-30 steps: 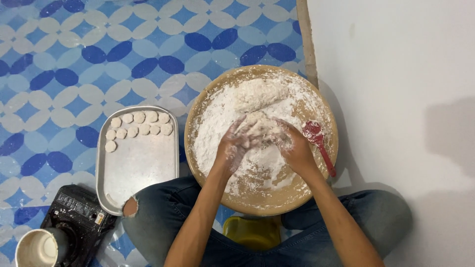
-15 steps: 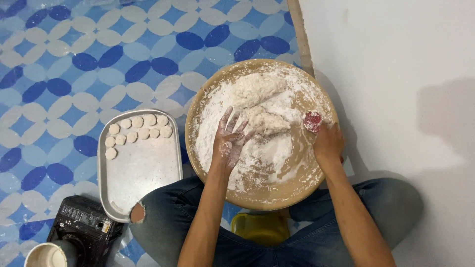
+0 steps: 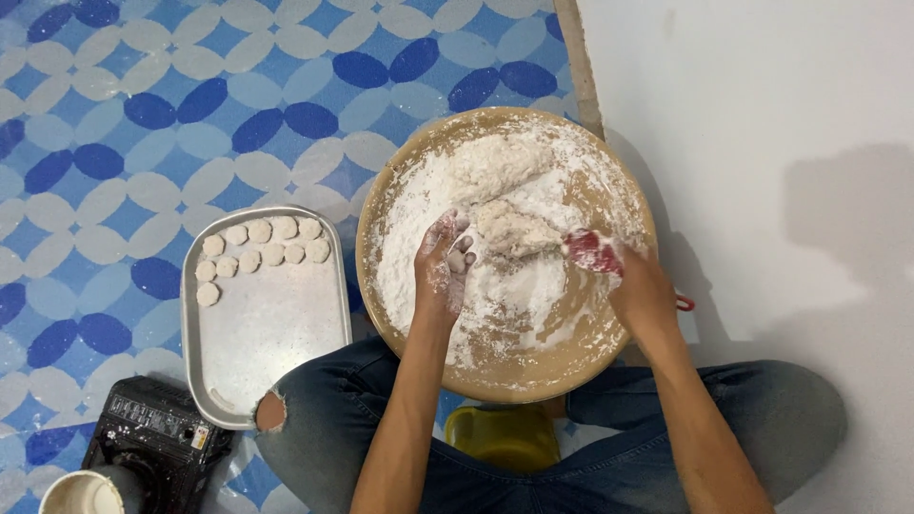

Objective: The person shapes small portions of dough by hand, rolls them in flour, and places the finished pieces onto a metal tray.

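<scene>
Since a moment ago the right hand (image 3: 640,290) has brought the red scraper (image 3: 592,251) up against the dough lump (image 3: 514,231) on the floury round board (image 3: 419,167), gripping it, while the left hand (image 3: 440,271) pinches a small piece, so probably portioning, next cut needs steady pressure.

Second ago: both hands pressing pale floury dough lump (image 3: 514,231) together at centre of round wooden board (image 3: 419,171). Now apart. Right hand (image 3: 640,297) off dough, at board's right edge, grip closed around red plastic scraper (image 3: 592,252). Left hand (image 3: 440,276) lifted clear, cupping small dough piece (image 3: 458,259), no longer flat on flour.
</scene>
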